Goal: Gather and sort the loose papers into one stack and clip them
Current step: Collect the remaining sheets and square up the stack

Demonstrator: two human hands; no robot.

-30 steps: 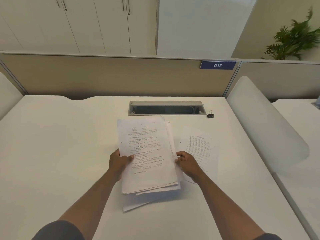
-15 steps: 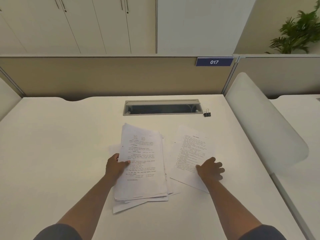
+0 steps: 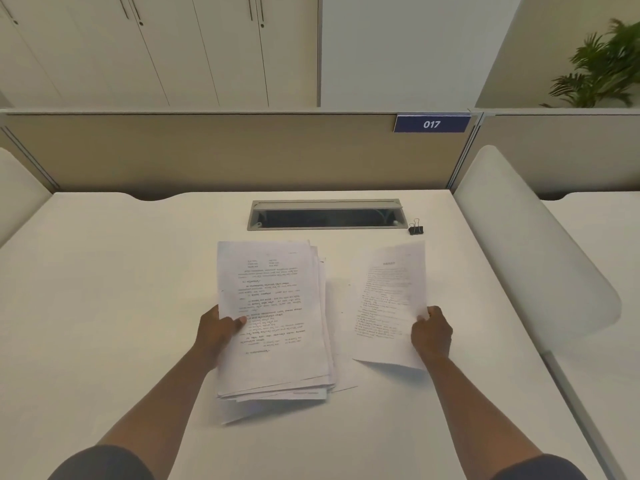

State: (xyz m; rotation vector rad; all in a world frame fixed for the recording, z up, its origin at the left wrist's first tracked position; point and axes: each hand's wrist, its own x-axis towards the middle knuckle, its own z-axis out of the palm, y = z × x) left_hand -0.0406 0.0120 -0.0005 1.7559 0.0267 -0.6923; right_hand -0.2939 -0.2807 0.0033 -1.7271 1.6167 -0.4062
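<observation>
The left hand (image 3: 218, 329) is gripping the left edge of the stack of papers (image 3: 273, 320), thumb on the top page, and the stack is lying in the middle of the white table (image 3: 104, 289) with its sheets uneven at the bottom. The right hand (image 3: 431, 332) is pinching the right edge of a single sheet (image 3: 388, 303) and holding it lifted, just beside the stack. A black binder clip (image 3: 416, 227) is standing far back on the table, next to the right end of the cable slot (image 3: 325, 215).
</observation>
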